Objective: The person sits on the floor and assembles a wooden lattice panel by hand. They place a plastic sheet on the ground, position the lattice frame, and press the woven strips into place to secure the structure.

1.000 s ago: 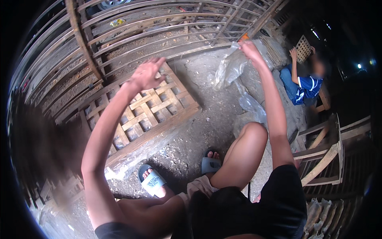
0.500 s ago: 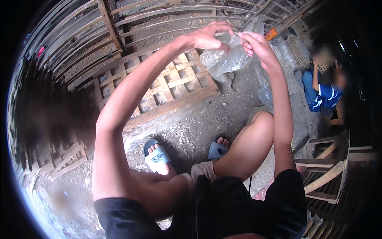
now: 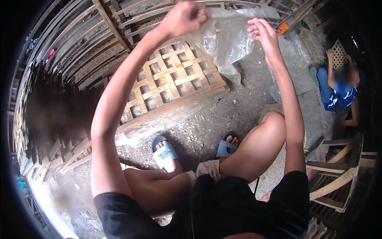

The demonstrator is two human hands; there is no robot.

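A clear plastic sheet or bag (image 3: 229, 42) hangs crumpled between my raised hands at the top of the view. My left hand (image 3: 185, 18) is closed in a fist around its left end. My right hand (image 3: 263, 36) is beside its right side, fingers stretched out and apart, with nothing visibly gripped. Below the plastic a woven bamboo lattice panel (image 3: 173, 73) in a wooden frame (image 3: 175, 105) lies on the ground, and more clear plastic (image 3: 139, 135) spreads along its near edge.
Slatted wooden racks (image 3: 79, 44) stand at the back left. At the right, another person (image 3: 338, 85) in blue sits holding a small woven panel (image 3: 340, 54). A wooden frame (image 3: 336, 179) stands at the near right, and an orange item (image 3: 283, 28) lies at the back. My sandalled feet (image 3: 165, 153) rest on the littered ground.
My left hand has closed on the plastic and moved up and left, spreading it. My right hand has opened from its pinch and moved slightly right. The other person's woven panel is raised.
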